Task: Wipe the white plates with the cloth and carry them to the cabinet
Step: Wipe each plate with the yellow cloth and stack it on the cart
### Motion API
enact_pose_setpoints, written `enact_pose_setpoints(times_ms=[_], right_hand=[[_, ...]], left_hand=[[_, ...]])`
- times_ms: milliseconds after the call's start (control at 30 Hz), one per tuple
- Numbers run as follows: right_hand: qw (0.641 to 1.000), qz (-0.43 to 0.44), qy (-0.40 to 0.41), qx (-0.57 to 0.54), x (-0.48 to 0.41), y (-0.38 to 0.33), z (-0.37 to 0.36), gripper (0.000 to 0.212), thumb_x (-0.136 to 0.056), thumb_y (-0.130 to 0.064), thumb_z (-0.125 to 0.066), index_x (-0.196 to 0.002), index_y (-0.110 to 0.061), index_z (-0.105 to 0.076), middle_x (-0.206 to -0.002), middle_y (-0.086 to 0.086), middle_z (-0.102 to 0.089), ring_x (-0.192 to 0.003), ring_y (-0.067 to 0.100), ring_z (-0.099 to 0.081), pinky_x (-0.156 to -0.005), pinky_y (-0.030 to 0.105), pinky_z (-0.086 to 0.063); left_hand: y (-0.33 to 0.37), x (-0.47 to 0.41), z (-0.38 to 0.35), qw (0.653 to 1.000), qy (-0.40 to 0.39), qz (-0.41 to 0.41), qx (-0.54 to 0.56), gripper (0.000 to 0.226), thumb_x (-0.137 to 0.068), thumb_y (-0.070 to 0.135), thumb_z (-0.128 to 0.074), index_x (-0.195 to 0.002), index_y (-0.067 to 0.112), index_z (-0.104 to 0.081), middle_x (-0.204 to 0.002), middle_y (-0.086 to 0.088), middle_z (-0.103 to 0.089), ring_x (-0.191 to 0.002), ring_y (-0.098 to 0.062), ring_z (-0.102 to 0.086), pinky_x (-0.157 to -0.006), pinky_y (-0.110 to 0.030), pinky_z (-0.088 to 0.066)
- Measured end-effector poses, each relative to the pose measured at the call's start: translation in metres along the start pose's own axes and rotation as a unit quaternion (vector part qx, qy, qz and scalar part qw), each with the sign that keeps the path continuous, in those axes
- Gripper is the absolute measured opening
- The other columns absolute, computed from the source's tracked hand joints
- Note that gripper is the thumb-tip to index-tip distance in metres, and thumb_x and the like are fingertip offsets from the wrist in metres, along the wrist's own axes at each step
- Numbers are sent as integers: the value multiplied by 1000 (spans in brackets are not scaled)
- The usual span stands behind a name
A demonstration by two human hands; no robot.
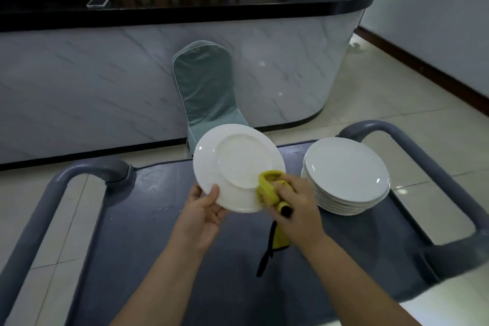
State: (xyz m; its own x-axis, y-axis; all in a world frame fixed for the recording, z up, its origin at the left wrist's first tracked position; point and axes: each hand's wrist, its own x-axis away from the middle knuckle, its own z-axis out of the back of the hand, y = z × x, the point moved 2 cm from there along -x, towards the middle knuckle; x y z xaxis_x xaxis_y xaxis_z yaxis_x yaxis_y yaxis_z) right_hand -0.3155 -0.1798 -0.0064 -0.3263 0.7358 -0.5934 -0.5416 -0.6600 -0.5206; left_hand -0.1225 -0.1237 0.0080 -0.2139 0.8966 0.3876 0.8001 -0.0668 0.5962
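While the left hand (205,209) pinches a round white plate (238,164) by its lower rim, thumb on the near face and fingers curled behind the edge, the plate stands tilted above the cart. Its underside faces the camera, and a raised circular foot ring shows on the smooth glazed ceramic. The right hand (296,209) has its fingers clamped on a bunched yellow cloth (268,188), pressing the soft wad against the plate's lower right rim. A loose tail of the cloth, edged in black trim, hangs below that hand.

Just right of the hands, a stack of matching white plates (346,174) rests face up on the cart's dark blue surface (148,219), thin rims layered one on another. The surface is matte with faint pale marks. Thick grey tubular handles with rounded bends rise at its left (53,198) and right (423,156) ends.

Beyond the cart stands a chair (205,87) in a teal fabric cover with pale piping, close against a curved counter (105,74) faced in grey veined panels under a glossy black top. Pale glossy tiles cover the floor (397,87).
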Motion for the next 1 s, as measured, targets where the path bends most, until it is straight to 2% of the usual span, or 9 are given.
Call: enact_pose_setpoints(times_ms=[133,367,500,600,700,767,833,933,1000], right_hand=[[983,-179,42,-11,-36,25,25,15,-83,-24,-75,-91,-13,-70,-98,-2,-57,-94,26,-49,-84,50,-46],[997,0,-71,14,-34,-28,-4,38,-78,-32,-69,-109,-12,-72,-115,10,-63,-103,36,-56,-92,45,-43],[993,-86,-76,3,18,14,12,28,-77,-18,-78,-104,-13,-73,-112,3,-63,-101,30,-57,-87,45,-45],[981,-184,-46,39,63,51,38,27,-73,-18,-74,-100,-13,-72,-105,1,-63,-92,27,-57,-79,46,-50],[958,-217,-111,152,102,76,51,32,-70,-26,-74,-101,-21,-71,-108,-2,-64,-91,30,-58,-72,45,-49],[917,-233,-220,238,122,84,49,36,-78,-34,-69,-113,-29,-66,-120,-3,-58,-108,32,-53,-87,46,-41],[884,-230,-290,287,135,84,42,42,-75,-41,-71,-116,-35,-63,-118,-3,-58,-112,33,-52,-93,52,-36],[874,-232,-299,306,141,83,40,53,-58,-50,-81,-106,-35,-69,-107,-1,-64,-103,36,-61,-87,58,-46],[882,-245,-289,278,142,86,47,58,-75,-58,-65,-128,-39,-54,-135,-2,-49,-132,37,-35,-108,60,-21]], left_hand=[[10,-1,7,988,-81,5,-127,37,-75,1,-62,-109,14,-59,-104,-9,-73,-88,-25,-72,-62,-35,-59],[14,-20,-15,981,-85,-41,-171,31,-71,2,-64,-99,12,-59,-91,-6,-75,-80,-23,-73,-60,-34,-60],[20,-26,-27,970,-79,-51,-224,24,-74,2,-65,-95,15,-61,-87,-3,-75,-78,-18,-73,-57,-31,-59],[19,-31,-58,937,-93,-113,-317,24,-86,-1,-64,-86,22,-65,-82,0,-75,-75,-14,-71,-57,-30,-58],[8,-39,-105,884,-113,-220,-396,28,-90,0,-63,-88,28,-66,-71,10,-73,-65,-4,-66,-58,-21,-54],[-8,-45,-137,841,-137,-277,-444,29,-90,1,-61,-91,30,-66,-72,18,-71,-66,1,-65,-57,-15,-50],[-26,-51,-162,762,-155,-341,-528,28,-90,7,-59,-99,32,-66,-76,16,-70,-70,-7,-63,-60,-21,-46],[-60,-61,-189,609,-147,-445,-641,34,-87,9,-56,-111,30,-68,-86,1,-71,-78,-22,-60,-65,-24,-33],[-83,-66,-199,557,-179,-470,-660,40,-82,0,-57,-112,23,-70,-88,-1,-72,-79,-26,-63,-64,-24,-35]])
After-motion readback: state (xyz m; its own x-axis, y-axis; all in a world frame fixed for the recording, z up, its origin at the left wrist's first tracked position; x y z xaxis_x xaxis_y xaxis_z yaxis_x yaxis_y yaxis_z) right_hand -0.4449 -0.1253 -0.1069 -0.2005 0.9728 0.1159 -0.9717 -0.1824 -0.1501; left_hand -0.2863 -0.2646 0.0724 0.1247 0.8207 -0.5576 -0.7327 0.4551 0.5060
